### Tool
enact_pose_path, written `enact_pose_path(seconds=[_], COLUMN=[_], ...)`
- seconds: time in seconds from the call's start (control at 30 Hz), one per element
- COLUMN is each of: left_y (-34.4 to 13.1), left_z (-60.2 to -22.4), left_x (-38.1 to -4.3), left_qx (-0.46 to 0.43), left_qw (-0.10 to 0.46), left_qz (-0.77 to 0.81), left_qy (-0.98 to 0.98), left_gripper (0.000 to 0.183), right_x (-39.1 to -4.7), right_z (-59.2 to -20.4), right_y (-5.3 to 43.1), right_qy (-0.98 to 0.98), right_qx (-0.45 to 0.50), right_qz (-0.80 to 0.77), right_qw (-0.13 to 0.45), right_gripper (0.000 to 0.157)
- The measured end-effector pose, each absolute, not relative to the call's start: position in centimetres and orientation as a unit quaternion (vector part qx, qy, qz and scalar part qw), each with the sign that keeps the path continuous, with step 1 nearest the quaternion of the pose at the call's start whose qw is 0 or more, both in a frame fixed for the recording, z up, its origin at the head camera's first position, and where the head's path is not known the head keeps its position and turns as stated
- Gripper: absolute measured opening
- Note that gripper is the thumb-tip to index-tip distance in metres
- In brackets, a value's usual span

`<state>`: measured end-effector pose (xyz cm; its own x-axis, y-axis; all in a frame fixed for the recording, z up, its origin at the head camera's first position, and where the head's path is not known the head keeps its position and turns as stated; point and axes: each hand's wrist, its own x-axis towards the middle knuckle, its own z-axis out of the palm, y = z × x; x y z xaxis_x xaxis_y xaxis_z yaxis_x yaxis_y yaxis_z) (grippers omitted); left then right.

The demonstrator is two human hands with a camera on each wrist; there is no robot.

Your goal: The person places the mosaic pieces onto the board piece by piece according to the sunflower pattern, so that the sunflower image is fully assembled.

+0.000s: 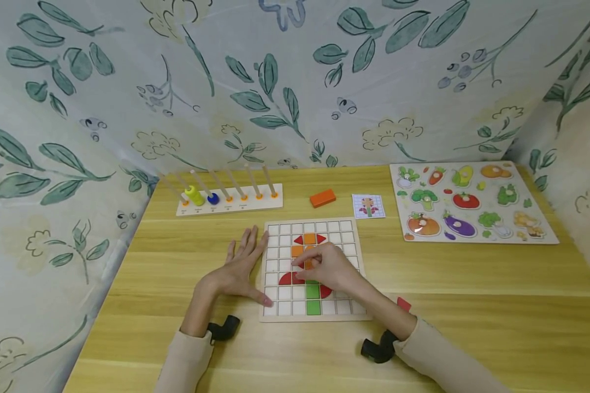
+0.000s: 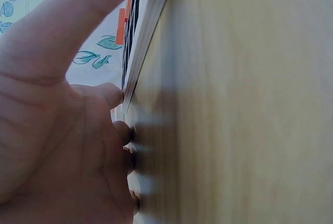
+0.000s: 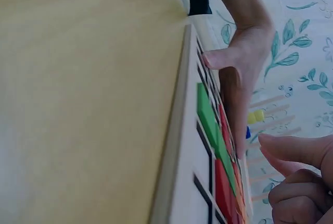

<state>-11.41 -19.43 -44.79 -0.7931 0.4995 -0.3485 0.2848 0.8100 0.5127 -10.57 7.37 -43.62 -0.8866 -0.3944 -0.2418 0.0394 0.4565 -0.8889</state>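
A white gridded board [image 1: 285,307] lies on the table, bearing orange squares [image 1: 309,238], red triangles [image 1: 321,239], red rounded pieces [image 1: 285,279] and green squares [image 1: 313,308]. My left hand [image 1: 236,273] is spread at the board's left side, its thumb and fingertips touching the edge. In the left wrist view its palm [image 2: 57,146] fills the left. Over the middle of the board is my right hand [image 1: 326,265], thumb and index tips close together near the red pieces. In the right wrist view, that hand [image 3: 302,174] shows no piece between its fingertips.
Behind the board are an orange block [image 1: 322,198] and a small pattern card [image 1: 368,206]. A peg stand [image 1: 265,203] with yellow and blue beads stands back left; a vegetable puzzle board [image 1: 477,218] lies right. One red piece [image 1: 403,304] lies beside my right forearm.
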Motion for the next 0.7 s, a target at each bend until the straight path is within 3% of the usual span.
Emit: enact_pose_path(seconds=[0.47,0.7], left_y=[-19.5,-19.5], left_z=[-44.8,-45.0], left_x=[-11.4,-11.4], left_qx=[0.214,0.217], left_qw=[0.241,0.239], left_qz=[0.224,0.224], left_qy=[0.92,0.92], left_gripper=[0.152,0.152], right_x=[-8.9,-7.5], right_z=[-42.3,-43.5], right_y=[21.1,25.2], right_qy=[0.848,0.838], right_qx=[-0.052,-0.047], right_qz=[-0.484,-0.48], right_qw=[0.21,0.254], right_gripper=[0.029,0.035])
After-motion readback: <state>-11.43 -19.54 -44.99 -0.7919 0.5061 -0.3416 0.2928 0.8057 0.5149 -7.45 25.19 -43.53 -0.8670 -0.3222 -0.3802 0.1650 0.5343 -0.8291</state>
